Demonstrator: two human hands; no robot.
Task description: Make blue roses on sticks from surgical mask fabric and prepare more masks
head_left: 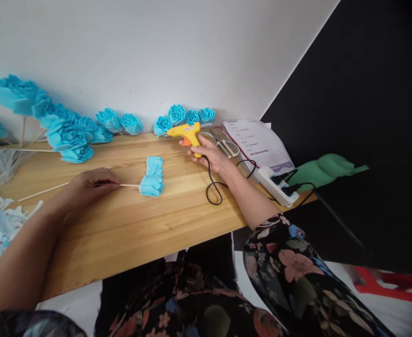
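Note:
My left hand (92, 186) pinches a thin wooden stick (129, 185) that lies low over the table. At the stick's right end is a blue crepe paper strip (152, 178) with a gathered, ruffled edge. My right hand (207, 152) grips a yellow hot glue gun (191, 134) by its handle, its nozzle pointing left. The gun has an orange trigger, and a black cord hangs from its handle. Finished blue paper flowers (177, 114) stand just behind the gun along the wall.
More blue flowers (67, 133) crowd the back left. White-handled scissors (228, 148) and a printed sheet (258, 140) lie behind my right hand. A power strip (278, 186) sits at the right edge by a green object (327, 171). Paper scraps (2, 224) pile at the left.

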